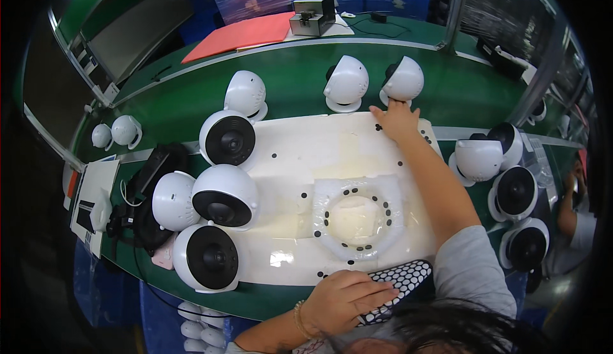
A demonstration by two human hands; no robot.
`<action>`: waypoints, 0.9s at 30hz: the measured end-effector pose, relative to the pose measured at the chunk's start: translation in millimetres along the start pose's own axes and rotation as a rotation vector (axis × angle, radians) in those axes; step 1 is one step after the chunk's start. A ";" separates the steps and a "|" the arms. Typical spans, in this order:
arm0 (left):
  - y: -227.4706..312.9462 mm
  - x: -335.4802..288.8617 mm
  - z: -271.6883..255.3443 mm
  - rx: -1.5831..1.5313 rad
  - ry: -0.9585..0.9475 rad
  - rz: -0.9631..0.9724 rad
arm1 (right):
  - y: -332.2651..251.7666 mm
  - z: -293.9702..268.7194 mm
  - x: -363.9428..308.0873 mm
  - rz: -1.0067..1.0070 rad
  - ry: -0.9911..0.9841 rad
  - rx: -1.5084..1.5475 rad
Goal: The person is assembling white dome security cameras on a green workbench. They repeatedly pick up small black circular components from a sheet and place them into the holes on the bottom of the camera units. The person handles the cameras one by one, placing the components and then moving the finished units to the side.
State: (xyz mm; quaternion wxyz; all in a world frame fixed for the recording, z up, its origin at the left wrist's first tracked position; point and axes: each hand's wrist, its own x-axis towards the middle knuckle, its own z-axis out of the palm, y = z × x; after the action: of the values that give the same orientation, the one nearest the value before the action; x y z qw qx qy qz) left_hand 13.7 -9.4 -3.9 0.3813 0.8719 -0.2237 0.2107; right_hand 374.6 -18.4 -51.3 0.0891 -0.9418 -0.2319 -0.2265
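Note:
My right hand reaches across the white board to a round white camera with a black face. Its fingers are spread, with fingertips against the foot of that camera and nothing visibly gripped. Near the board's front edge, my left hand lies with extended fingers on a black piece with a white honeycomb pattern. A white foam ring under clear film sits on the board, with small black dots around it. Another white camera stands left of the one I touch.
Several similar cameras stand at the left and right. A black bag with cables lies far left. A metal case and a red sheet rest on the back shelf. Another person's arm shows at the right.

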 end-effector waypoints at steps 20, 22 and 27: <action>7.4 0.9 -13.8 -0.254 0.387 -0.360 | 7.7 -167.6 -138.5 -0.042 -0.650 1.427; 7.3 0.5 -13.0 -0.278 0.439 -0.395 | 16.6 -175.8 -143.9 -0.246 -0.378 1.270; 5.8 -1.8 -8.8 -0.341 0.484 -0.451 | 16.6 -206.9 -167.7 -0.833 -0.136 1.061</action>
State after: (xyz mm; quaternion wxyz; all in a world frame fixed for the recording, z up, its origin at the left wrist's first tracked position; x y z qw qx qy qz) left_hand 7.3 -5.8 3.9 0.6000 0.7479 0.0389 0.2812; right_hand 170.4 -155.9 51.6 0.4297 -0.6146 -0.6605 -0.0376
